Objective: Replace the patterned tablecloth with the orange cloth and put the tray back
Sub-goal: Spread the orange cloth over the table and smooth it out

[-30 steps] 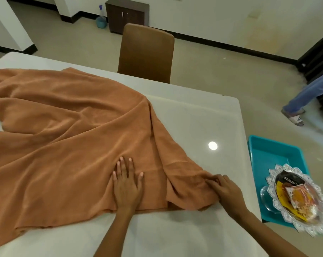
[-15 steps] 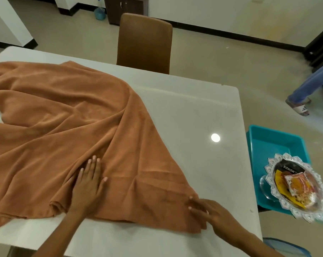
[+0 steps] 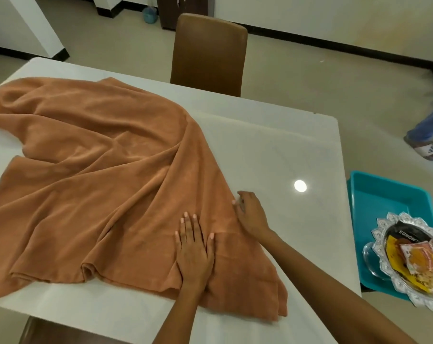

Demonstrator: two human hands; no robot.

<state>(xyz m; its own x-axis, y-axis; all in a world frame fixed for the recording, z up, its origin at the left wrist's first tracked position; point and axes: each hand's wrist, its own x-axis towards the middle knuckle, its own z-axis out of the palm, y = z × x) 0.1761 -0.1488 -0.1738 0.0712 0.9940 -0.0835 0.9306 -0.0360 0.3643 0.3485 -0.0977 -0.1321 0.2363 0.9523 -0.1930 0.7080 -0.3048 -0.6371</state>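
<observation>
Across the white table (image 3: 272, 150), rumpled orange cloth (image 3: 98, 175); left hand (image 3: 194, 252) flat, fingers spread; right hand (image 3: 250, 214) fingers curled at its edge.

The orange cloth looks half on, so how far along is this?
Done: no patterned cloth shows. In hand: the left hand presses the orange cloth flat and the right hand works its edge; the table is bare on the right. Left: spreading it, then returning the tray from beside the table.

Rumpled orange cloth (image 3: 106, 184) half-spread over white table; ornate silver tray (image 3: 409, 259) sits beside it
</observation>
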